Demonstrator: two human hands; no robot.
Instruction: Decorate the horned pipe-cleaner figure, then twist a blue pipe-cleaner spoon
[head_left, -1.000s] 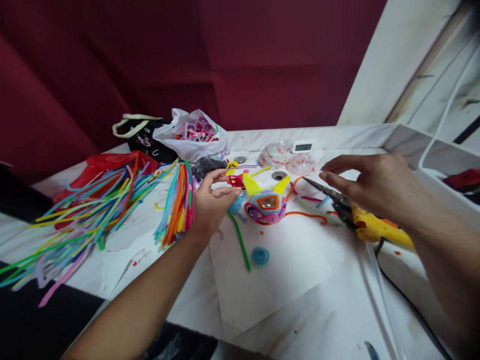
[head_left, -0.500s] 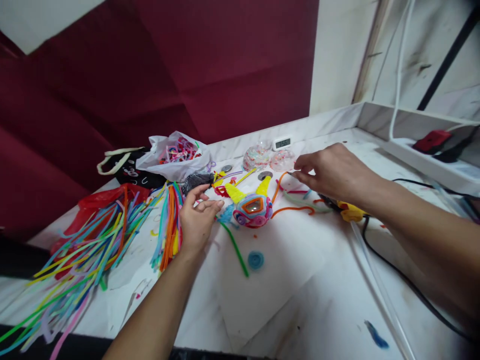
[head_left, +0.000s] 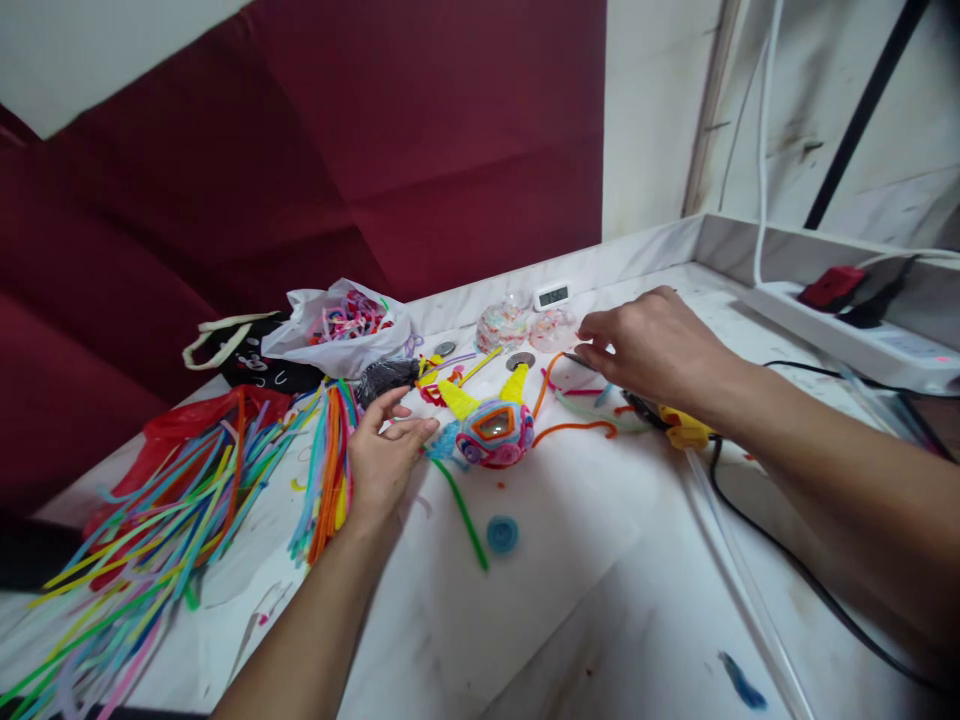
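Observation:
A bright pipe-cleaner figure [head_left: 495, 432] sits on the white table, with two yellow horns and an orange-framed shiny oval on its front. Just left of it is my left hand [head_left: 386, 455], fingers loosely bent and apart, holding nothing. A light blue fuzzy piece [head_left: 444, 441] lies between that hand and the figure. Beyond the figure to the right, my right hand [head_left: 649, 345] reaches low over the table, thumb and fingertips close together. A dark pointed tip [head_left: 576, 359] shows at its fingers; whether it is gripped is unclear. Orange pipe cleaners [head_left: 574, 427] lie right of the figure.
Loose pipe cleaners [head_left: 172, 530] spread at left beside an orange bundle [head_left: 330, 480]. A white bag of scraps [head_left: 285, 345] stands behind. A blue coil [head_left: 502, 534] and green pipe cleaner [head_left: 466, 520] lie in front. At right are a yellow tool [head_left: 686, 428], black cable [head_left: 780, 563] and power strip [head_left: 892, 335].
The view has shifted slightly, moving the scene left and a little down. Both hands keep nearly the same places around the figure.

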